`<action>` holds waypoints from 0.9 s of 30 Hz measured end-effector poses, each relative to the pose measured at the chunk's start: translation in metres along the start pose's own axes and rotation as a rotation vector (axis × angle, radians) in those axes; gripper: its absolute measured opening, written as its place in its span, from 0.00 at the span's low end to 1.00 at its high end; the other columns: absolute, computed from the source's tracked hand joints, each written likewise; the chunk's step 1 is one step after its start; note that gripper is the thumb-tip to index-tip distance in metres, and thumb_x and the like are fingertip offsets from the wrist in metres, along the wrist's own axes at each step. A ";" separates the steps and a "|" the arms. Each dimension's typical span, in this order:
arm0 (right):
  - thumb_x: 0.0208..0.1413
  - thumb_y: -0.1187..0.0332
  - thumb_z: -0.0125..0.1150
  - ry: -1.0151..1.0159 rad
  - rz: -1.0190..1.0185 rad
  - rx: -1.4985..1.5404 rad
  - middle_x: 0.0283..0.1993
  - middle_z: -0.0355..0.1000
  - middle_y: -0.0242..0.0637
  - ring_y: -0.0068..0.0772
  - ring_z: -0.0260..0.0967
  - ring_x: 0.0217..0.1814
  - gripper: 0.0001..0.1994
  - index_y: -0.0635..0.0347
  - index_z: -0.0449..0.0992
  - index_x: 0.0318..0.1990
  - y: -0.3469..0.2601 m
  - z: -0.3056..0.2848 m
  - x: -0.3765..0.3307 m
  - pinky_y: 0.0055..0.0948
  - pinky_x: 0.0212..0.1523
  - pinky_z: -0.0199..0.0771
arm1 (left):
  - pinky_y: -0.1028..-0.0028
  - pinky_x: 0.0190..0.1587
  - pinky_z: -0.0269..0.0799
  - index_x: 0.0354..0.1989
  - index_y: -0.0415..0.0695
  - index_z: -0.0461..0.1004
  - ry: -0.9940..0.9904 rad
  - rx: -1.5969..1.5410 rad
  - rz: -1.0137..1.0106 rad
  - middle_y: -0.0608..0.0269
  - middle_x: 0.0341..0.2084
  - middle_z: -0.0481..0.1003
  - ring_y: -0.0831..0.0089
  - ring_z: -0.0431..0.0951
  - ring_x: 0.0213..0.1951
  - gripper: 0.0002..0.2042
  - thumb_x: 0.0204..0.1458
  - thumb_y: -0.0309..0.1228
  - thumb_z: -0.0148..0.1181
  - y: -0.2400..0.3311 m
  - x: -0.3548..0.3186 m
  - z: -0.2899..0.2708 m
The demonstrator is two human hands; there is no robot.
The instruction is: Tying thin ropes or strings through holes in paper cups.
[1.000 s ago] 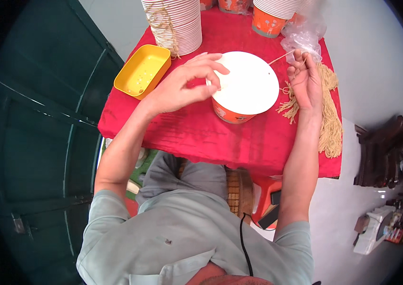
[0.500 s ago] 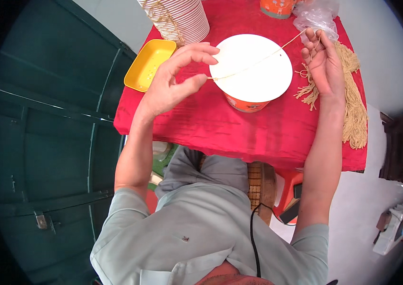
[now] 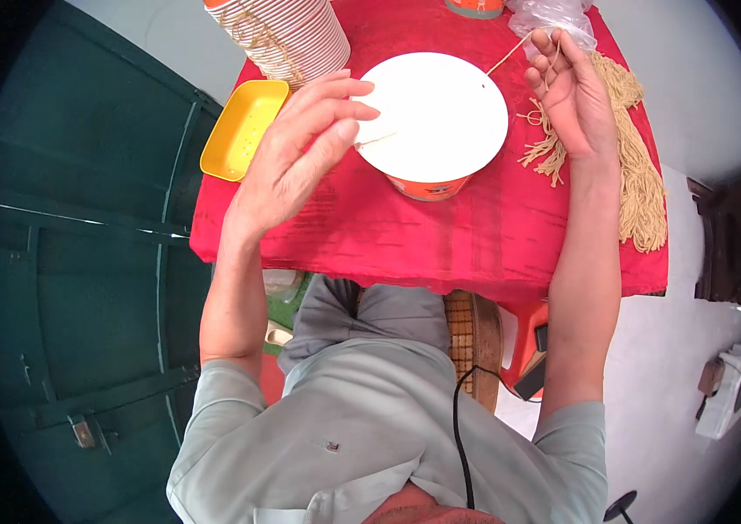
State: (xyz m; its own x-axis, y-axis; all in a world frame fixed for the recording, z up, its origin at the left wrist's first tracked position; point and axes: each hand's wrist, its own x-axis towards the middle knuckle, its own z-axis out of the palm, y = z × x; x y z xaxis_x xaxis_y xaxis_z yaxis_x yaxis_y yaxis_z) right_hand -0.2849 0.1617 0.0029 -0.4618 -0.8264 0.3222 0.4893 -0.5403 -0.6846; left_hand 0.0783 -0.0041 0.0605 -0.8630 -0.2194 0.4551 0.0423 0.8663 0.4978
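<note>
I take the step in hand to be working the tan cord (image 3: 508,58) through the rim of the white-topped orange tub (image 3: 436,122) at upper centre. At upper right my right hand (image 3: 576,96) pinches the cord, while my left hand (image 3: 287,153) spreads loosely at the tub's left edge, gripping nothing I can make out. The next move, I judge, calls for an even pull without tipping the tub.

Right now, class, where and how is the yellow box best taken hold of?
Probably pinch the long left wall of the yellow box, coming from its left: the open top should let fingers over the rim, that side looks free, and the left hand crowds its right.
</note>
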 end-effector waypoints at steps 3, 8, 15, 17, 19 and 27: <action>0.80 0.62 0.59 -0.018 -0.004 -0.015 0.58 0.85 0.39 0.25 0.83 0.49 0.13 0.59 0.80 0.61 -0.002 0.001 0.001 0.33 0.55 0.88 | 0.57 0.70 0.76 0.59 0.43 0.84 0.021 -0.143 -0.070 0.55 0.62 0.82 0.59 0.79 0.68 0.21 0.79 0.44 0.49 -0.001 0.015 0.001; 0.79 0.62 0.60 0.071 0.007 -0.070 0.56 0.85 0.37 0.25 0.82 0.49 0.13 0.59 0.80 0.61 0.001 0.013 0.000 0.34 0.55 0.86 | 0.62 0.61 0.81 0.61 0.44 0.84 -0.058 -0.108 -0.213 0.55 0.58 0.84 0.64 0.84 0.59 0.19 0.79 0.44 0.53 0.024 0.047 0.003; 0.80 0.60 0.58 -0.169 0.053 -0.130 0.47 0.76 0.27 0.18 0.71 0.40 0.10 0.55 0.77 0.53 -0.001 0.025 -0.011 0.26 0.40 0.74 | 0.58 0.53 0.82 0.57 0.38 0.82 -0.233 0.106 -0.257 0.47 0.42 0.87 0.52 0.89 0.46 0.24 0.65 0.47 0.66 0.025 0.098 0.062; 0.79 0.60 0.60 -0.121 0.091 -0.198 0.43 0.77 0.27 0.16 0.71 0.35 0.09 0.54 0.78 0.52 0.003 0.032 -0.013 0.22 0.36 0.73 | 0.61 0.48 0.82 0.50 0.38 0.83 -0.313 -0.051 -0.295 0.53 0.35 0.87 0.62 0.89 0.41 0.17 0.67 0.41 0.64 0.022 0.104 0.070; 0.78 0.61 0.62 -0.035 0.107 -0.260 0.37 0.77 0.24 0.13 0.69 0.30 0.07 0.54 0.79 0.50 0.005 0.039 -0.016 0.19 0.30 0.70 | 0.66 0.46 0.81 0.48 0.38 0.84 -0.389 -0.226 -0.385 0.57 0.31 0.86 0.72 0.86 0.37 0.13 0.69 0.36 0.62 0.030 0.110 0.067; 0.77 0.62 0.65 -0.053 0.151 -0.647 0.36 0.79 0.22 0.08 0.69 0.30 0.07 0.54 0.81 0.49 -0.005 0.029 -0.013 0.14 0.29 0.68 | 0.77 0.36 0.84 0.48 0.40 0.82 -0.278 -1.020 -0.425 0.66 0.30 0.82 0.79 0.84 0.29 0.10 0.73 0.36 0.63 0.015 0.095 0.026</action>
State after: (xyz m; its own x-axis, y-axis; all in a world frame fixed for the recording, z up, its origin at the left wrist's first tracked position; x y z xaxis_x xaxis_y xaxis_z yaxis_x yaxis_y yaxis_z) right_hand -0.2601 0.1701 0.0211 -0.3780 -0.9011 0.2124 -0.0042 -0.2278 -0.9737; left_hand -0.0165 -0.0005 0.0917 -0.9816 -0.1909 -0.0101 -0.0004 -0.0511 0.9987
